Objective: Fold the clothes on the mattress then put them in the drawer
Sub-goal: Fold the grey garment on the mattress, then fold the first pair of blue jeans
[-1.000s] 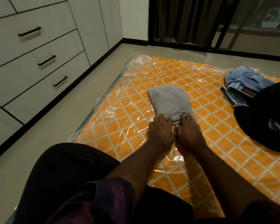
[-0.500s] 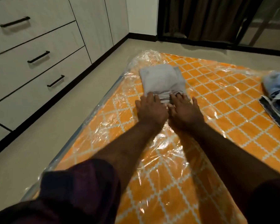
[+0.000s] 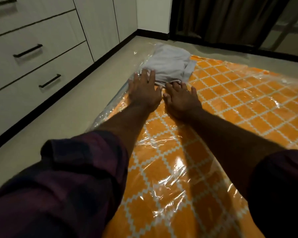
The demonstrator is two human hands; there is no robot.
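With flat, straight fingers gripping nothing, the left hand (image 3: pixel 144 91) and right hand (image 3: pixel 181 98) have pushed the folded grey cloth (image 3: pixel 169 64) to the mattress (image 3: pixel 230 103) corner nearest the drawers (image 3: pixel 41 69), probably ready for stowing.

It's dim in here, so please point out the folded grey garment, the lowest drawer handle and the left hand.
folded grey garment (image 3: pixel 170 66): head view, middle of its top.
lowest drawer handle (image 3: pixel 49 81): head view, middle of the bar.
left hand (image 3: pixel 144 91): head view, back of the hand.
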